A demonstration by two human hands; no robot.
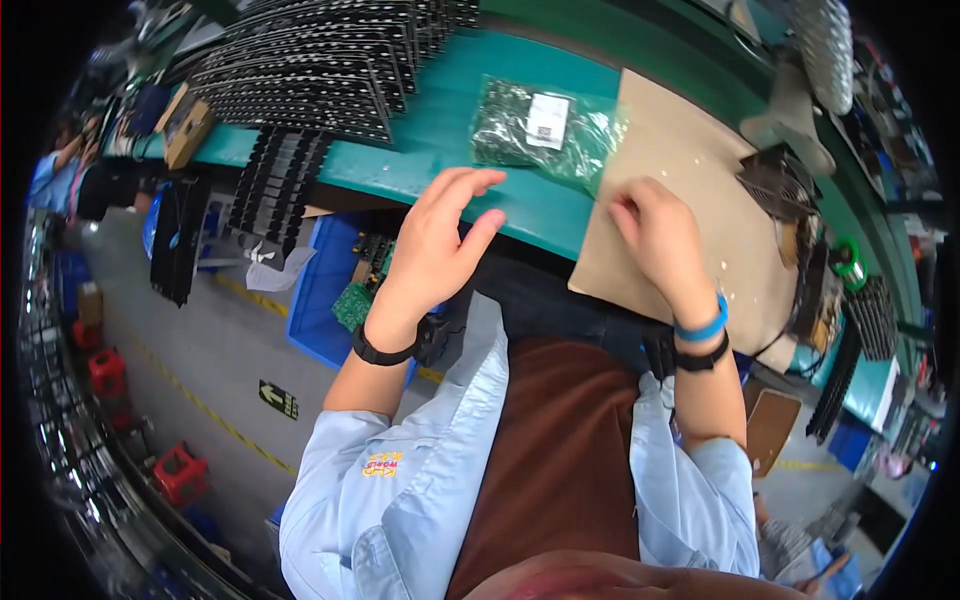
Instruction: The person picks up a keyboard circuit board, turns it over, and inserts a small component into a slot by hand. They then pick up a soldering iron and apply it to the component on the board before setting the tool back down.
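Note:
My left hand (432, 238) is raised over the near edge of the green-topped bench (370, 180). Its thumb stands apart from the stretched fingers, and nothing is in it. A clear plastic bag (500, 130) of small dark parts, with a white label (548, 121), lies just beyond that hand. Over the brown cardboard sheet (690, 140) is my right hand (660, 240), its fingers curled in toward the thumb. Whatever they may pinch is hidden. The bag's loose right end reaches onto the cardboard, close to the right hand.
Black slotted racks (300, 70) stand in rows at the back left. Below the bench edge sits a blue bin (318, 285) with green circuit boards (352, 305). A soldering-wire-like green spool (848, 262) and a dark square fan-like unit (778, 182) are at the right.

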